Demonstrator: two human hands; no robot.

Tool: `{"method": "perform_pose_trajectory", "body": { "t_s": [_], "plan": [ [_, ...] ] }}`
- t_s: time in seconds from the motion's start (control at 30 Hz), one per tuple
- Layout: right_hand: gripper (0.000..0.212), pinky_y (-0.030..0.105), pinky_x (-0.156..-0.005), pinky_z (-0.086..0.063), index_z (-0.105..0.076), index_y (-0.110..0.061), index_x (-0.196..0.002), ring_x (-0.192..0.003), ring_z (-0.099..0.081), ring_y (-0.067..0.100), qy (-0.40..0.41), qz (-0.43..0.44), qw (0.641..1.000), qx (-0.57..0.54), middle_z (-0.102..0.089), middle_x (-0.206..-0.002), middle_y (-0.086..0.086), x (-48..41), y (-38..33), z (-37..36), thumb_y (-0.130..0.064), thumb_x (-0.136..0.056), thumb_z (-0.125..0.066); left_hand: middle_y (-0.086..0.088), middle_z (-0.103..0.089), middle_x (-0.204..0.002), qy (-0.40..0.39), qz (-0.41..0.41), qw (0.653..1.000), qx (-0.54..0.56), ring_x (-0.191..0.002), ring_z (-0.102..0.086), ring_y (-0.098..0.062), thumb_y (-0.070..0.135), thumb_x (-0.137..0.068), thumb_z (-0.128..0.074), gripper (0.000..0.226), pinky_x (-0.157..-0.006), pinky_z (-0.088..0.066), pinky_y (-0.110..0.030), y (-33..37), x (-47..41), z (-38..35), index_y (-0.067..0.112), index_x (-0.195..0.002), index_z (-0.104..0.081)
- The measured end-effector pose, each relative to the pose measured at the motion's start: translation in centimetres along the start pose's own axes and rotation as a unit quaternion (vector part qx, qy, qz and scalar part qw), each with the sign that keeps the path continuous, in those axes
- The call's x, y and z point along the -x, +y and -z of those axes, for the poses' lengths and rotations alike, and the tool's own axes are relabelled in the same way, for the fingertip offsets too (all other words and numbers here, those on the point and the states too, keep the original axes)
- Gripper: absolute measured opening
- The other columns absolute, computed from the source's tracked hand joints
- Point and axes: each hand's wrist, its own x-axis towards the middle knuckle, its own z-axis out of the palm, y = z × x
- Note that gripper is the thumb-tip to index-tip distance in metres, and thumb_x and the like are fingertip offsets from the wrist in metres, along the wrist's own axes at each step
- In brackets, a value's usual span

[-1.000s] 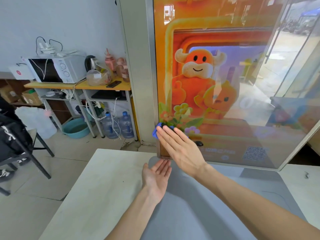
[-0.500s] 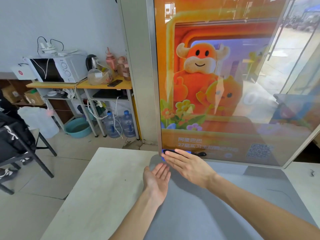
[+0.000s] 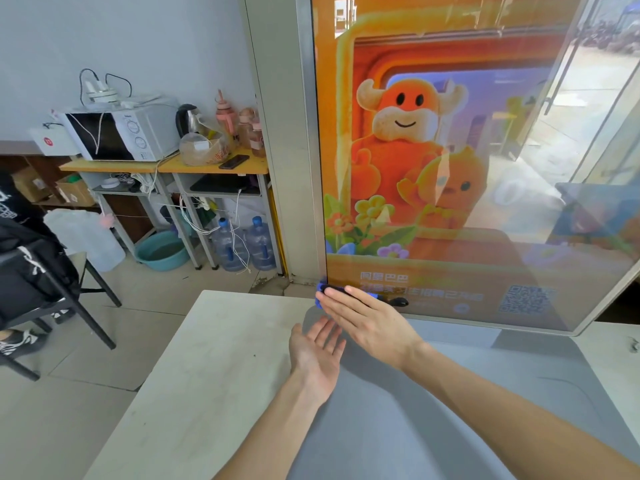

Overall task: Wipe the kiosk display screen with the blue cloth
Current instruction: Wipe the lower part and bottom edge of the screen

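1. My right hand (image 3: 367, 320) lies flat against the bottom left corner of the tall kiosk display screen (image 3: 450, 174). The screen shows an orange cartoon ox, a smaller orange chick, flowers and a QR code at lower right.
2. That hand's grip is apart. The fingers are stretched out straight, curl round nothing, and press the cloth onto the glass.
3. The crumpled blue cloth (image 3: 320, 295) sits between those fingers and the screen. Only small bits peep out at the fingertips, right beside the silver metal frame (image 3: 311, 168) on the left and just above the screen's lower edge.
4. My left hand (image 3: 317, 351) is palm up just below the right one. Its grip is also apart, with straight fingers holding nothing. I cannot tell whether it touches the surface beneath.
5. The smooth grey kiosk base (image 3: 433, 410) spreads over the pale stone-look bench (image 3: 207, 358), and both forearms reach across it from the near side.
6. Far left, a white microwave oven (image 3: 121, 133) stands on a yellow-topped metal table (image 3: 166, 166). With it are a black kettle (image 3: 185, 119), pink drinking bottles (image 3: 225, 116) and a flat black phone (image 3: 233, 161).
7. Under that table, two clear water bottles with blue caps (image 3: 239, 244) and a round teal basin (image 3: 161, 251) stand on the tiled floor (image 3: 69, 393).
8. Near left, a black chair (image 3: 86, 306) carries a dark bag.
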Motion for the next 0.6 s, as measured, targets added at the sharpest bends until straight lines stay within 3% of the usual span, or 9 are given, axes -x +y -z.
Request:
{"method": "perform_pose_trajectory", "body": {
  "t_s": [0.17, 0.3, 0.47, 0.6],
  "plan": [
    [0.058, 0.042, -0.126, -0.018, -0.039, -0.009, -0.156, -0.156, -0.023, 0.022, -0.067, 0.059, 0.996, 0.008, -0.024, -0.168, 0.006, 5.2, 1.7, 0.4, -0.020, -0.100, -0.052, -0.018, -0.051, -0.146, 0.013, 0.007, 1.000, -0.005, -0.138, -0.047, -0.031, 0.046, -0.107, -0.022, 0.063, -0.119, -0.030, -0.043, -0.5, 0.1, -0.1, 0.002, -0.144, -0.046],
    [0.054, 0.044, -0.129, -0.016, -0.034, -0.005, -0.158, -0.156, -0.024, 0.023, -0.040, -0.001, 0.999, 0.013, -0.023, -0.170, 0.007, 7.2, 4.3, 1.6, -0.005, -0.105, -0.024, -0.018, -0.046, -0.150, 0.008, 0.008, 1.000, 0.001, -0.139, -0.045, -0.032, 0.044, -0.107, -0.021, 0.062, -0.119, -0.030, -0.044, -1.4, 0.3, -1.4, 0.002, -0.148, -0.040],
    [0.059, 0.043, -0.130, -0.008, -0.021, -0.002, -0.162, -0.159, -0.014, 0.025, 0.036, -0.101, 0.994, -0.008, -0.016, -0.172, 0.010, 3.7, 5.2, 2.6, -0.001, -0.104, -0.028, -0.016, -0.049, -0.147, -0.003, 0.000, 1.000, 0.005, -0.137, -0.047, -0.030, 0.042, -0.108, -0.023, 0.059, -0.118, -0.030, -0.043, -2.7, 0.9, -3.3, 0.001, -0.146, -0.042],
    [0.056, 0.043, -0.129, -0.016, -0.025, -0.001, -0.161, -0.158, -0.019, 0.026, 0.072, -0.103, 0.992, -0.025, -0.021, -0.170, 0.011, 2.3, 3.7, 1.6, -0.002, -0.105, -0.032, -0.015, -0.052, -0.144, -0.006, 0.001, 1.000, -0.001, -0.137, -0.046, -0.028, 0.041, -0.108, -0.023, 0.057, -0.117, -0.031, -0.043, -3.4, 1.1, -3.5, 0.002, -0.142, -0.047]
  ]
}}
